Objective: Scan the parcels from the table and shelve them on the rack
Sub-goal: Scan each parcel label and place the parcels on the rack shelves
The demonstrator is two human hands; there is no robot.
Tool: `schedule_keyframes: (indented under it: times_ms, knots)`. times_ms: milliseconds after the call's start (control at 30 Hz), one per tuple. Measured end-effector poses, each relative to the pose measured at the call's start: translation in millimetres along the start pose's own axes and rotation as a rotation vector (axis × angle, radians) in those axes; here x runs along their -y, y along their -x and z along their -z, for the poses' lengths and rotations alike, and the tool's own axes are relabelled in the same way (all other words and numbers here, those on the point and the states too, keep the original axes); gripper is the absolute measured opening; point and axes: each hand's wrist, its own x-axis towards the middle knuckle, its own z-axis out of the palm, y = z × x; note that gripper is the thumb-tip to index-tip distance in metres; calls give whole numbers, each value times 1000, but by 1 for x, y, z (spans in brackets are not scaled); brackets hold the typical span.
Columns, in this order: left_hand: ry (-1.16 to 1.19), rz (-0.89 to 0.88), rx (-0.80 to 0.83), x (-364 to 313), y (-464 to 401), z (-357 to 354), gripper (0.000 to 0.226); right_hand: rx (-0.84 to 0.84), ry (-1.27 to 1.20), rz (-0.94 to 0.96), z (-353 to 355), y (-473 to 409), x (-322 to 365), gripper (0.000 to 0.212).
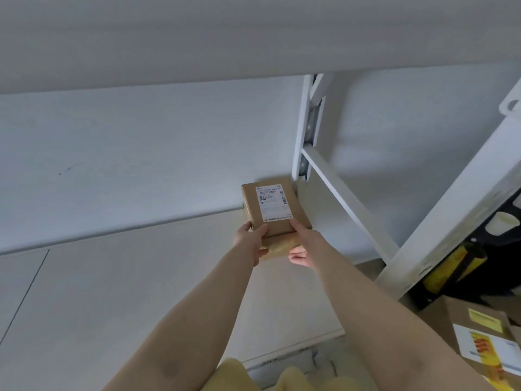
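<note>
Currently the shelf board (141, 292) of the rack carries no other parcel in view. Left hand (251, 240) and right hand (301, 241) each grip the near end of one brown parcel (275, 206) — label up, at the back right corner beside the white upright (303, 131). Placement appears nearly complete; release remains. Further boxes (479, 334) sit at far right — likely pending.

The parcel (275, 206) is brown with a white label (273, 203); the rack (307, 128) is white.
</note>
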Motion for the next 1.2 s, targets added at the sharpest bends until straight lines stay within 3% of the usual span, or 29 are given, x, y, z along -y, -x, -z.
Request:
schedule_keyframes:
  times_ms: [133, 333, 567, 700, 800, 900, 933, 1200]
  knots:
    - [0, 4, -17, -11, -6, -5, 66, 28, -12, -9, -6, -11, 11, 71]
    - [7, 3, -22, -15, -16, -9, 61, 49, -38, -26, -4, -18, 24, 49]
    - [-74, -46, -42, -6, -19, -14, 57, 16, -65, 14, -9, -19, 12, 69]
    - [-260, 25, -28, -11, -7, -6, 73, 22, -38, 3, -12, -11, 3, 86]
    - [-298, 33, -36, -7, 0, 11, 72, 33, -24, -39, -12, 5, -5, 66]
    - [-223, -10, -67, 3, 9, 37, 19, 68, -7, -87, -15, 24, -17, 61]
    - [-205, -20, -82, 7, 15, 48, 13, 82, -9, -90, -17, 29, -23, 60]
    - [64, 64, -226, 51, 75, 165, 17, 166, -125, 35, -58, 91, -86, 21]
